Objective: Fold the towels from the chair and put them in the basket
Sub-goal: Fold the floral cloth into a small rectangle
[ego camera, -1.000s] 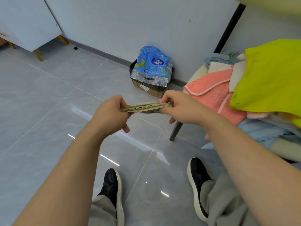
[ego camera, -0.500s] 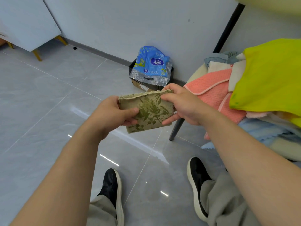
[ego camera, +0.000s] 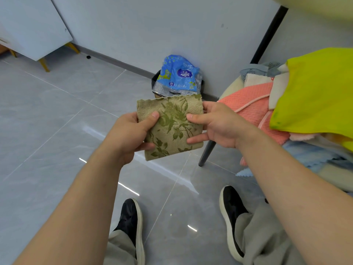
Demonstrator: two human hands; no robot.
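A small folded olive-green towel (ego camera: 172, 129) with a leaf print hangs in the air in front of me, its flat face turned up toward the camera. My left hand (ego camera: 131, 134) pinches its left edge, thumb on top. My right hand (ego camera: 214, 127) grips its right edge with thumb and fingers. To the right, a chair (ego camera: 232, 88) holds a pile of towels: a coral-pink one (ego camera: 254, 106), a bright yellow-green one (ego camera: 317, 92) on top, and pale blue and cream ones below. No basket is in view.
A blue plastic pack (ego camera: 177, 75) sits in a dark box by the wall, just behind the towel. A black chair leg (ego camera: 205, 155) stands below my right hand. My two black shoes (ego camera: 131, 222) are on the grey tiled floor. A white cabinet (ego camera: 32, 25) stands far left.
The towel was held edge-on a second ago; it has tipped so its printed face shows, and both hands have shifted their hold to its side edges.
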